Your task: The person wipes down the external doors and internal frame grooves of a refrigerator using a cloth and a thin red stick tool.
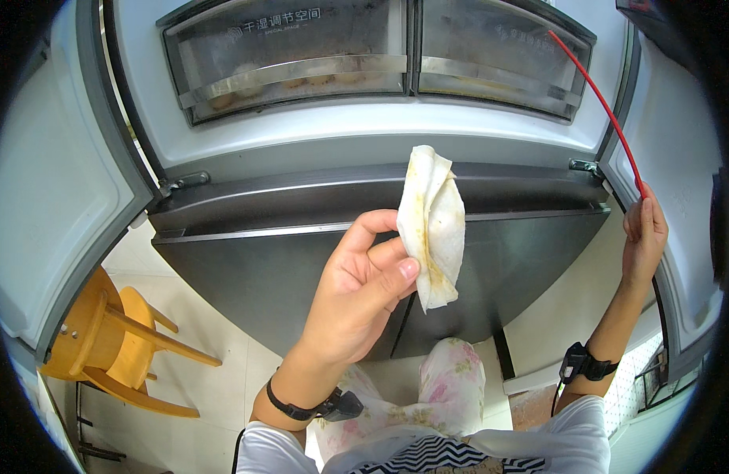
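Pinched between the thumb and fingers of my left hand [370, 278] is a folded, damp-looking white cloth [444, 219] with yellowish-brown stains, raised upright in front of the refrigerator. My right hand [646, 231], off to the right beside the open right door, grips the lower end of a thin red stick [607, 106]. The stick slants up and left, its far tip in front of the right clear drawer [500, 71]. To the left is a second clear drawer [293, 80] with brownish items or residue visible low behind its front.
The left refrigerator door [62, 178] and the right one [678, 148] stand open on both sides. Dark lower drawer fronts [269, 272] jut out below the compartment. A wooden chair [133, 343] is on the tiled floor at lower left.
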`<state>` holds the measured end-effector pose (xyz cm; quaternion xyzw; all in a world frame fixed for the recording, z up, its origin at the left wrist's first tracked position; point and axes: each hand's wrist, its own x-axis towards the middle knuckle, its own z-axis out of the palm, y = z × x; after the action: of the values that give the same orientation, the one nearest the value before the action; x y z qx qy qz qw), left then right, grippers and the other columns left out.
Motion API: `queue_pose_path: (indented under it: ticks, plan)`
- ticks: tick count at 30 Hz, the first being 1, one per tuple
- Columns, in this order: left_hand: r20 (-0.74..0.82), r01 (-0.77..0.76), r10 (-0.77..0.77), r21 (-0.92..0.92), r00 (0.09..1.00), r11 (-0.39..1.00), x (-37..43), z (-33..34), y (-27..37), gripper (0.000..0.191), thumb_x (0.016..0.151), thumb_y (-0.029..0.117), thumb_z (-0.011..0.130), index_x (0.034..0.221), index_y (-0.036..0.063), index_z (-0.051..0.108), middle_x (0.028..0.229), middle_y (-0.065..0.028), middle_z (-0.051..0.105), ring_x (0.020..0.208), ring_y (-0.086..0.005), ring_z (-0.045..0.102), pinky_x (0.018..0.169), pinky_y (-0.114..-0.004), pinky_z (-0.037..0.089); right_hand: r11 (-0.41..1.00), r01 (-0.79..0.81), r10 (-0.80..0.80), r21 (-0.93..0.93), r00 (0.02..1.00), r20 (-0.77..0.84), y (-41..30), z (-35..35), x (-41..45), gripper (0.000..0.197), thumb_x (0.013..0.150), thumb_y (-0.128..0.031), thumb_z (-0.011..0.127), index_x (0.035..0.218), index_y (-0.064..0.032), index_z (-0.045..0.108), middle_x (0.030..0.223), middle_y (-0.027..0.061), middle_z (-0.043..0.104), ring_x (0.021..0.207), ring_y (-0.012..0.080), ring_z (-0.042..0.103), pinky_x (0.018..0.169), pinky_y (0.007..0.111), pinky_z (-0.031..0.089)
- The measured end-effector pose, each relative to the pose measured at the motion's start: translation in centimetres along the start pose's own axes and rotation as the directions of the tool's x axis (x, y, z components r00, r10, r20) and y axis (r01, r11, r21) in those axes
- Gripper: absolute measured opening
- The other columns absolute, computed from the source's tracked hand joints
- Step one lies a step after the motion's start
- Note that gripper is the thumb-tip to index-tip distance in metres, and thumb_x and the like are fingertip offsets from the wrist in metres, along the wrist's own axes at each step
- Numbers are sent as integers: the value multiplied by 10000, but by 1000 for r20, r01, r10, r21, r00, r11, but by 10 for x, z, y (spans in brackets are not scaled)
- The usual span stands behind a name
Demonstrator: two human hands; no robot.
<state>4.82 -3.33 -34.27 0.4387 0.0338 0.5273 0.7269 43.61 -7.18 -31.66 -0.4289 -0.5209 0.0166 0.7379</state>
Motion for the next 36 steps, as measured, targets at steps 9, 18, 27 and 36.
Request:
queue_pose_path:
  ticks: [9,18,27,36]
  plan:
    - [-8,-41,41,26,999,999,0,-2,-4,317,880,-9,538,1164,40,406,1128,-125,602,1019,-150,576,880,-297,449,1000,-2,3,12,1000,-30,8,-10,3,344,963,-192,460,1197,50,531,602,-69,283,506,23,228,458,193,185]
    - [154,-272,253,120,955,955,-64,23,-21,344,790,-63,621,1067,11,432,992,-121,622,931,-192,621,815,-329,501,1000,1,-2,-24,998,-62,8,-12,1,345,964,-182,454,1203,56,521,599,-71,274,503,22,226,456,192,190]
    - [535,-338,328,-84,779,938,-74,22,-45,395,769,-62,634,1096,9,423,1000,-126,616,929,-199,619,815,-335,502,1000,25,-26,-11,997,-72,7,-12,0,346,964,-175,454,1206,64,515,618,-66,286,522,25,240,472,194,198]
    - [567,-361,349,-96,746,927,-74,16,-44,447,748,-62,646,1124,7,414,1009,-131,610,927,-205,618,816,-342,504,1000,28,-28,-10,998,-65,8,-17,1,348,962,-173,459,1208,67,513,614,-66,279,525,30,242,472,195,195]
